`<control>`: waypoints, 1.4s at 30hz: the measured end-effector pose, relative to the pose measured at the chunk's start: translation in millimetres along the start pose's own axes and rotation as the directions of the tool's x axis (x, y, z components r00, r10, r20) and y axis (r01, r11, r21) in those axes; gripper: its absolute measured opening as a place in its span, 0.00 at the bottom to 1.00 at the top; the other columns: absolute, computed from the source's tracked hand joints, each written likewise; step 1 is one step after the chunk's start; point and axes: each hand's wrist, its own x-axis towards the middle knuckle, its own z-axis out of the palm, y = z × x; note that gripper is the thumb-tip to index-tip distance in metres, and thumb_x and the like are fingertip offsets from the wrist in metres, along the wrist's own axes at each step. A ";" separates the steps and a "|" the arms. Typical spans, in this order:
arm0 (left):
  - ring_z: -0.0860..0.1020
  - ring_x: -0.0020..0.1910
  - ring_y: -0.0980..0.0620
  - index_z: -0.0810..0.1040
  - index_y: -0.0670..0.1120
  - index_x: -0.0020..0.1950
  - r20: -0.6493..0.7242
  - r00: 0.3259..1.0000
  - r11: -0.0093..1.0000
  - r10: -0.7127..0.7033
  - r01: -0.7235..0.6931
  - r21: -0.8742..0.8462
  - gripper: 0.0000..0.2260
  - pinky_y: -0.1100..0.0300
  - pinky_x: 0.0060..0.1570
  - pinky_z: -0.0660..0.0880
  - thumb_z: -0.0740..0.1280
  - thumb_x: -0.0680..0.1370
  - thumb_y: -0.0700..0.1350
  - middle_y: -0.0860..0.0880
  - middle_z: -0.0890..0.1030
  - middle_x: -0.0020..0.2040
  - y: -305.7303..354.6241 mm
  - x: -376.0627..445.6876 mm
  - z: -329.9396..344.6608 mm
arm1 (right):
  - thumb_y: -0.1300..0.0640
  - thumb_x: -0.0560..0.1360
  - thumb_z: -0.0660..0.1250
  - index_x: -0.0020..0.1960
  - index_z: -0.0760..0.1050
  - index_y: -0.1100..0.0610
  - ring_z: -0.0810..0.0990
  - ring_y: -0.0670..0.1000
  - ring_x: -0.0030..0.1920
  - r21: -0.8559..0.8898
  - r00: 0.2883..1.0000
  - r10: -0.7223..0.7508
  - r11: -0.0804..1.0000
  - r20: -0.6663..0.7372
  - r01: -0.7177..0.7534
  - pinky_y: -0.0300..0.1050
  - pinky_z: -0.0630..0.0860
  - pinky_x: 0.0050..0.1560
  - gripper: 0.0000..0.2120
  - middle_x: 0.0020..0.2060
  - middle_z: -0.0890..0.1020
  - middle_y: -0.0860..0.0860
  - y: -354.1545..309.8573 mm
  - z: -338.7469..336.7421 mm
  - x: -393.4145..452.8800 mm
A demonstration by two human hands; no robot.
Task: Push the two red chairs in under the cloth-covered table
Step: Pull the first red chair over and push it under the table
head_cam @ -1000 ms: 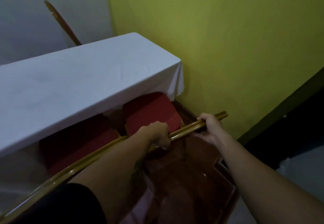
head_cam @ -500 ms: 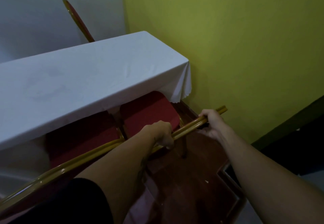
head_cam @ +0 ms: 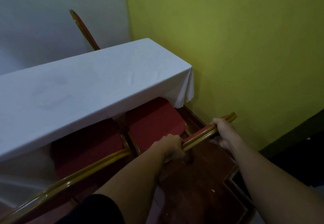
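- table (head_cam: pixel 84 90), white cloth over it, fills the view from 9 to 1 o'clock, its right end close to the yellow-green wall (head_cam: pixel 236 48); risk: a chair driven in skewed could strike a table leg hidden under the cloth; leg position cannot be told from here
- right red chair (head_cam: pixel 154 122), seat at centre, front part already under the cloth edge, rear part still out; left red chair (head_cam: pixel 87 144) just beside it toward 8 o'clock, about as far in; the frames sit nearly touching; judgement: pushing one alone may lock or drag the other
- gold top rail (head_cam: pixel 199 137) runs from 7 toward 2 o'clock; chair back looks tilted toward the person; a push up high could tip the chair instead of sliding it
- hanging cloth corner (head_cam: pixel 185 93) at 1 o'clock drapes just above the right seat; it could snag and pull the cloth askew
- left hand (head_cam: pixel 172 147) closed around the rail, fingers wrapped over the top; right hand (head_cam: pixel 223 132) closed around the rail near its end at 2 o'clock; knuckles may get pinched between rail and table edge at full depth
- third chair back (head_cam: pixel 84 29) at 11 o'clock behind the table; no concern
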 end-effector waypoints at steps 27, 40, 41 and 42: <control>0.79 0.49 0.49 0.74 0.51 0.71 -0.038 0.997 0.994 -0.071 0.074 0.074 0.23 0.53 0.53 0.79 0.70 0.75 0.48 0.50 0.78 0.51 -6.6 -9.4 -12.7 | 0.63 0.74 0.65 0.61 0.68 0.58 0.82 0.54 0.27 0.035 0.995 -0.003 0.999 0.101 -0.001 0.50 0.79 0.22 0.16 0.38 0.76 0.58 -11.6 22.0 5.0; 0.79 0.53 0.47 0.70 0.55 0.76 -0.106 0.990 0.992 -0.092 0.082 -0.094 0.28 0.48 0.58 0.79 0.68 0.75 0.44 0.49 0.77 0.54 -31.1 26.6 -47.6 | 0.65 0.75 0.64 0.72 0.66 0.66 0.83 0.58 0.38 0.009 0.997 -0.039 0.999 0.072 0.038 0.52 0.80 0.22 0.26 0.49 0.78 0.62 -45.7 64.7 33.7; 0.79 0.53 0.47 0.70 0.55 0.76 -0.108 0.990 0.991 -0.092 0.081 -0.107 0.29 0.49 0.58 0.79 0.68 0.75 0.44 0.49 0.77 0.54 -32.2 30.3 -49.7 | 0.65 0.76 0.64 0.72 0.66 0.66 0.83 0.58 0.36 0.005 0.996 -0.041 0.999 0.078 0.041 0.52 0.80 0.22 0.25 0.47 0.78 0.62 -48.8 66.2 35.5; 0.79 0.52 0.48 0.70 0.55 0.76 -0.115 0.989 0.989 -0.094 0.080 -0.121 0.29 0.49 0.57 0.79 0.69 0.75 0.44 0.49 0.77 0.54 -33.8 34.7 -51.9 | 0.65 0.76 0.64 0.72 0.66 0.66 0.83 0.58 0.35 0.012 0.996 -0.045 0.999 0.081 0.044 0.52 0.80 0.22 0.24 0.46 0.78 0.61 -51.8 68.4 37.8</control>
